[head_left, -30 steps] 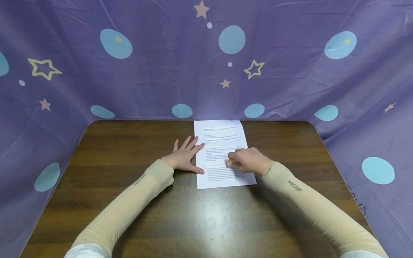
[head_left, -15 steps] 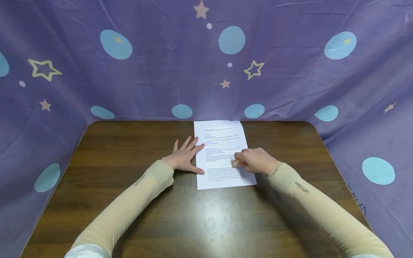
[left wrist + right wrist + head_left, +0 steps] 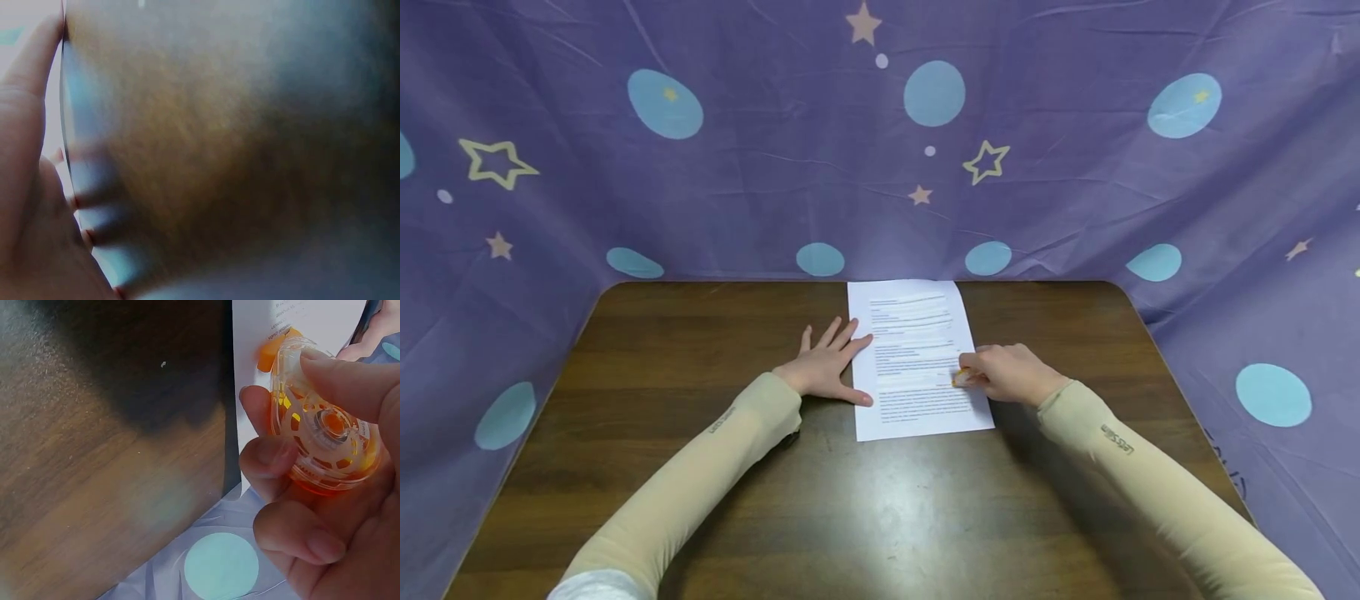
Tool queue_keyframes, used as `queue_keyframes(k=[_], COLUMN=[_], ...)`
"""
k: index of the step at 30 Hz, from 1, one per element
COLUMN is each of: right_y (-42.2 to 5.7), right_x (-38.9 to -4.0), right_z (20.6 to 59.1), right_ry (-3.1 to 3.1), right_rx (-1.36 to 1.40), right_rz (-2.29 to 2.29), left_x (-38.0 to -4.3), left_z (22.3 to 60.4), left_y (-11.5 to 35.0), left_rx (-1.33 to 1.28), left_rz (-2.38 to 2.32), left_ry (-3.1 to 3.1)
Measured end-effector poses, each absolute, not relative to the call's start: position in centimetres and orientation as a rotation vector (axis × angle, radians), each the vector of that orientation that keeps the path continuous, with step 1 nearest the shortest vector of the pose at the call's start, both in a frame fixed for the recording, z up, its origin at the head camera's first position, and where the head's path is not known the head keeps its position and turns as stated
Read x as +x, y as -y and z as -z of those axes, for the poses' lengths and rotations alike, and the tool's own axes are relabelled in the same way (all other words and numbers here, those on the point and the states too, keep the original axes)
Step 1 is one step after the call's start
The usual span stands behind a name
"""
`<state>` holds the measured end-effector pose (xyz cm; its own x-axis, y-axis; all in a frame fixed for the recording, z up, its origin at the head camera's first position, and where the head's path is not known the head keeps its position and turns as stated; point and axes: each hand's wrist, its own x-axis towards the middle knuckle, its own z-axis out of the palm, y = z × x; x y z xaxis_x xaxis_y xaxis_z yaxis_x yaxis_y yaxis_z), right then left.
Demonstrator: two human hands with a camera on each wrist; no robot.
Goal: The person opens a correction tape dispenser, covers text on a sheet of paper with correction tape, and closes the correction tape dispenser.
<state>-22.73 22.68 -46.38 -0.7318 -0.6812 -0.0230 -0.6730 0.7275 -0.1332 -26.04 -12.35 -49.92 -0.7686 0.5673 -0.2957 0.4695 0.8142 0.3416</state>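
Observation:
A printed sheet of paper (image 3: 917, 408) lies on the wooden table, its far end at the back edge. My left hand (image 3: 822, 371) rests flat with spread fingers, its thumb and fingertips on the sheet's left margin. Over the right side of the sheet, my right hand (image 3: 1015, 372) holds a correction tape dispenser (image 3: 312, 434) between thumb and curled fingers. The dispenser has a clear case with orange wheels inside and an orange tip (image 3: 270, 353) at the paper. White bands cross several lines of the text. In the left wrist view the left hand (image 3: 31, 206) shows blurred.
The brown table (image 3: 700, 333) reaches a purple curtain (image 3: 737, 167) with stars and blue dots, which hangs behind and on both sides. Beige sleeves (image 3: 700, 458) cover both forearms.
My right hand has slid to the right across the sheet with the correction tape dispenser. The left hand stays in place on the paper. The head view has shifted slightly.

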Motion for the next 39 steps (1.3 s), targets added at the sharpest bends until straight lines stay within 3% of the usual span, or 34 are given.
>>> queue_keyframes(k=[39], right_y=[-20.4], right_x=[-23.1], right_z=[46.5], right_ry=[-2.798], right_rx=[-1.177], right_rz=[0.222], left_x=[-26.1], left_z=[50.1], left_y=[12.3], left_rx=[0.775], left_rz=[-0.343], left_ry=[-2.617])
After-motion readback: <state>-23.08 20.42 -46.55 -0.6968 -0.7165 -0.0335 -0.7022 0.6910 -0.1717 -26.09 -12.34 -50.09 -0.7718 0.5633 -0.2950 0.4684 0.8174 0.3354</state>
